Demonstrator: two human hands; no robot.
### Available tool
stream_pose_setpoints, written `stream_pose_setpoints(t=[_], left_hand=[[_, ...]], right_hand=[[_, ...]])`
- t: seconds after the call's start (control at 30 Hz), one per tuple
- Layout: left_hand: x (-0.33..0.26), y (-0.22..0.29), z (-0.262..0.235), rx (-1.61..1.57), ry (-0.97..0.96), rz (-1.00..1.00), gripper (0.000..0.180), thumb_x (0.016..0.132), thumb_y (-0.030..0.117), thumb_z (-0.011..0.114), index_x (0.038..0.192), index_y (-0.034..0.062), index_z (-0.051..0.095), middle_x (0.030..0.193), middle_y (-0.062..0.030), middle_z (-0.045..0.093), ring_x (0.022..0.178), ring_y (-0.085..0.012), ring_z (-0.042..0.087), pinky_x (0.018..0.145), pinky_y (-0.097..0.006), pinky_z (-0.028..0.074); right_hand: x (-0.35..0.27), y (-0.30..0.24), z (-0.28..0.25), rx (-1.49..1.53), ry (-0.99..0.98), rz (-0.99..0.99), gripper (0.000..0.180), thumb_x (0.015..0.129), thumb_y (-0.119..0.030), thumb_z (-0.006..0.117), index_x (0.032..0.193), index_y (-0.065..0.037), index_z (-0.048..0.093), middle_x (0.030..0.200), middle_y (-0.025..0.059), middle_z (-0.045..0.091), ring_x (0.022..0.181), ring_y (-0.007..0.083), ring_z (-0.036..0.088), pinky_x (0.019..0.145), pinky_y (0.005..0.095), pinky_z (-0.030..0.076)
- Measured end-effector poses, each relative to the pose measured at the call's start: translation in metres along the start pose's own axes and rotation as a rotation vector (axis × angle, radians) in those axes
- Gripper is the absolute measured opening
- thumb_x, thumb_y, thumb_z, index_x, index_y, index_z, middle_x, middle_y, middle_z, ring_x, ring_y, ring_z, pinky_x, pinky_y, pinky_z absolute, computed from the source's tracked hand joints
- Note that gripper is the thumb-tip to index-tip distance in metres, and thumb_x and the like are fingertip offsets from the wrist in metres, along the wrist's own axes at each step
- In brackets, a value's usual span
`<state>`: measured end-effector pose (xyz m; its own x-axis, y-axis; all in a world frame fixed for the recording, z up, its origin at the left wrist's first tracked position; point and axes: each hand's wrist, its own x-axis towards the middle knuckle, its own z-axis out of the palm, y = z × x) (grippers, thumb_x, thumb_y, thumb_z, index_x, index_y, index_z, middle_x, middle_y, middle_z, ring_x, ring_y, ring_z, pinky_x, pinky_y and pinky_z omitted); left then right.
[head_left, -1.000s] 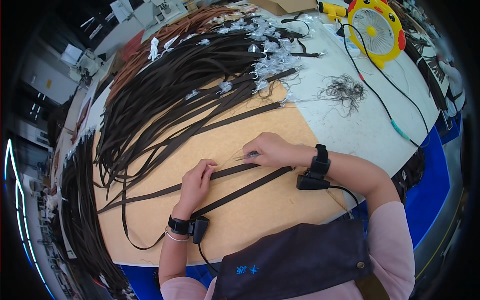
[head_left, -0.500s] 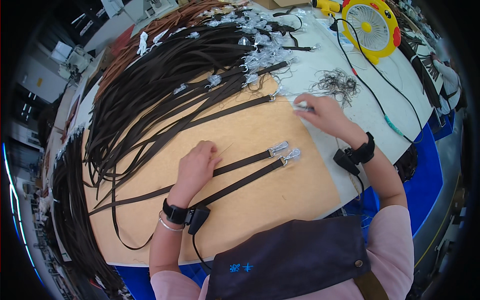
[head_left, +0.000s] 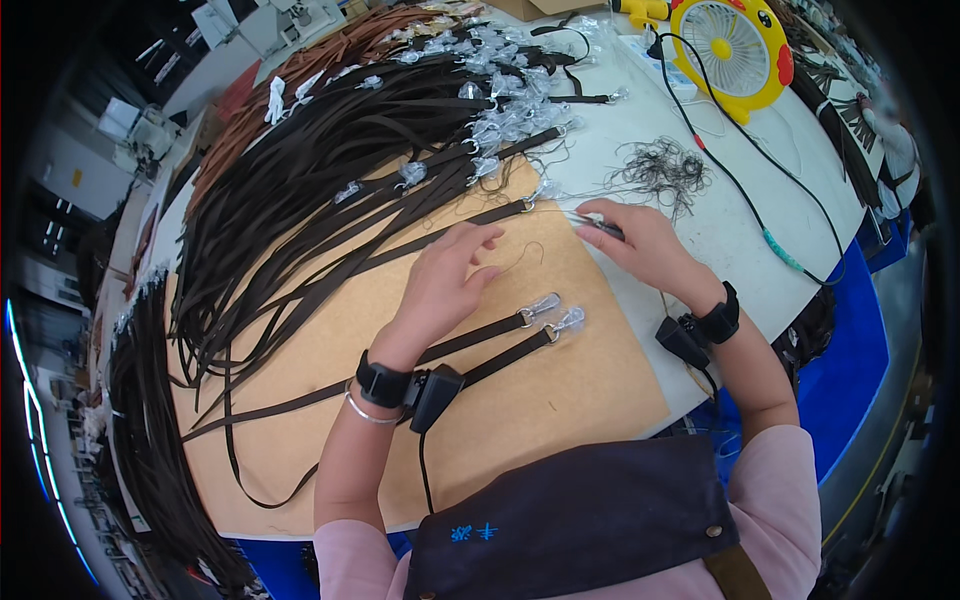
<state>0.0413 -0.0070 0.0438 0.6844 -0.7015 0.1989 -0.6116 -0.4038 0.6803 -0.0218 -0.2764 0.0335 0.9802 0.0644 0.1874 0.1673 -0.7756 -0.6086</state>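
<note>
If the left hand (head_left: 440,285) is the clock's centre, hanging straps (head_left: 140,410) drape at 8 o'clock and a heap of straps (head_left: 350,150) spreads between 10 and 11. That hand, above the tan board (head_left: 590,400), has its fingers curled with a gap before the thumb; a thin thread (head_left: 525,252) curls from near the thumb tip towards 2 o'clock (whether it is pinched there, I cannot tell). Two straps (head_left: 480,334) lie on the board, passing beneath the left wrist, their clips (head_left: 541,305) between 3 and 4 o'clock. Around 3 o'clock, the right hand (head_left: 645,245) has thumb and fingers closed around a small tool (head_left: 609,229), its slim tip towards 10; whether the tips part, I cannot tell. Farther out, near 2 o'clock, are a thread tangle (head_left: 665,170) and the yellow fan (head_left: 720,50).
</note>
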Motion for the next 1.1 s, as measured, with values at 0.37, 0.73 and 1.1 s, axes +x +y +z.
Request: stream_pose_setpoints(t=[0.37,0.73,1.1], left_hand=[[-0.062,0.003,0.021,0.079,0.005,-0.236,0.026,0.077,0.011,0.082,0.098,0.0038,0.068,0.088,-0.0063,0.062,0.063,-0.0161,0.055,0.062,-0.029,0.047],[-0.041,-0.064,-0.06,0.568,0.155,-0.132,0.037,0.082,0.013,0.075,0.114,0.0017,0.063,0.112,-0.0147,0.062,0.104,-0.0331,0.06,0.09,-0.04,0.051],[-0.079,-0.059,-0.068,0.419,0.088,-0.208,0.018,0.091,0.023,0.068,0.088,0.0066,0.062,0.072,-0.0124,0.064,0.07,-0.034,0.062,0.062,-0.041,0.048]], right_hand=[[0.016,-0.027,0.055,0.054,-0.174,-0.32,0.029,0.091,-0.029,0.067,0.113,-0.01,0.067,0.093,0.0115,0.07,0.083,0.033,0.068,0.073,0.0419,0.053],[0.034,0.066,-0.024,-0.579,0.189,0.115,0.019,0.087,-0.017,0.067,0.104,-0.011,0.063,0.079,0.0146,0.07,0.072,0.0338,0.069,0.062,0.0445,0.053],[0.052,-0.006,0.038,-0.217,-0.177,-0.201,0.013,0.088,-0.025,0.066,0.095,-0.014,0.07,0.075,0.011,0.069,0.074,0.0319,0.068,0.065,0.0425,0.051]])
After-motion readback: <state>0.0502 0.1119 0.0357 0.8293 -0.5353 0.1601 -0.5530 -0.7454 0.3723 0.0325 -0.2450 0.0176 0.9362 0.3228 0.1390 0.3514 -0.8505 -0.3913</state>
